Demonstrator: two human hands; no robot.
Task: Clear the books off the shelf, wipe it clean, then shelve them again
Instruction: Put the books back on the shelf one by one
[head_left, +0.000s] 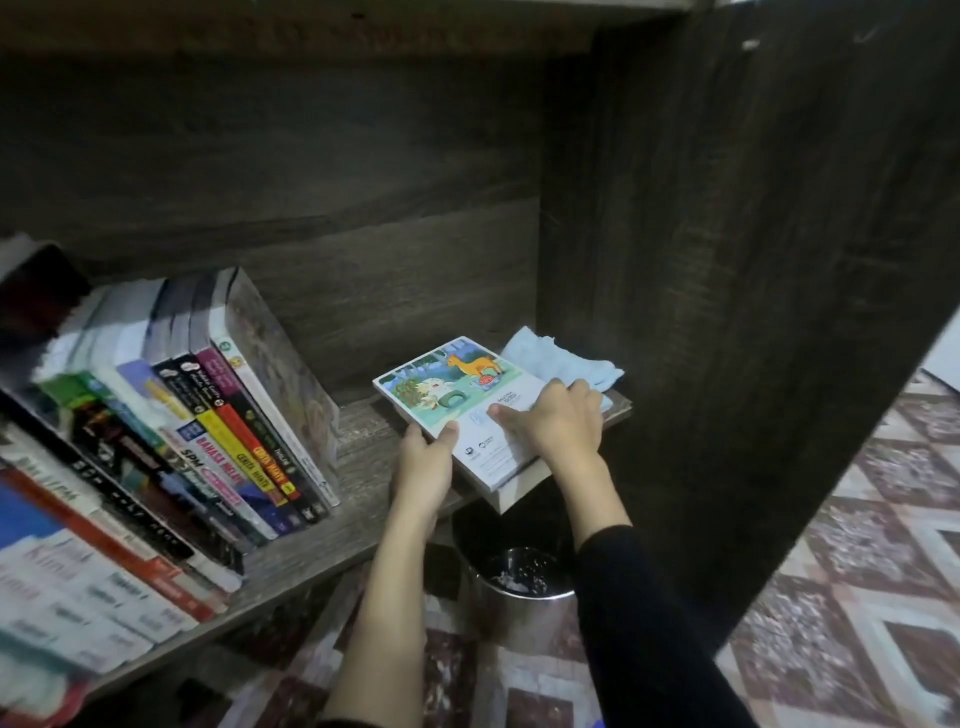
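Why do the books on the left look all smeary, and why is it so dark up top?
Head view: the leaning books at left are smeared by blur and wide-angle stretch; head view: the shelf's back panel is dim and shadowed; head view: the picture book in the middle is sharper and brighter, like the pale cloth beside it.

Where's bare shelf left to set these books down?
Bare shelf strip lies between the leaning book row and the flat stack held by left hand and right hand. Crowded: books pack the left; stack and cloth fill the right corner.
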